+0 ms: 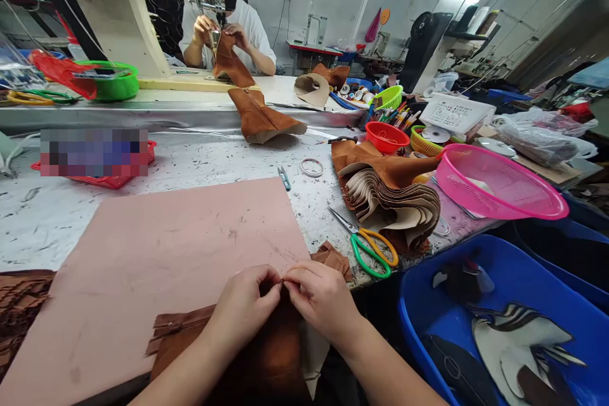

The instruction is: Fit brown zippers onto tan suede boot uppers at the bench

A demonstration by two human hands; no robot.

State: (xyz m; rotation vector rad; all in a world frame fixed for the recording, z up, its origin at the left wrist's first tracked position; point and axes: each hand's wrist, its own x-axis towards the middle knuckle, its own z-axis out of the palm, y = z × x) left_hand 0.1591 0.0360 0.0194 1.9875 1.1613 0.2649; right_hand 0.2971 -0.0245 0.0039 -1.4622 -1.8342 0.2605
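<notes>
My left hand [250, 298] and my right hand [323, 298] meet at the near edge of the table, thumbs and index fingers pinched together. Between the fingertips is the top edge of a brown leather piece [278, 355], which hangs down toward my lap. Its pale lining shows below my right hand. A brown zipper [183, 323] lies along leather left of my left wrist, on a pink sheet [190, 241]. Small brown scraps [330, 259] rest just beyond my right hand. Scissors with green and orange handles [368, 247] lie open to the right.
A folded leather stack [390, 196], pink basket [495, 187] and red bowl [387, 136] stand at right. Thread snips [284, 178] and a tape roll [311, 168] lie ahead. A blue tub [428, 279] holds cut pieces. Across the table, a person [247, 25] works at a sewing machine [128, 6].
</notes>
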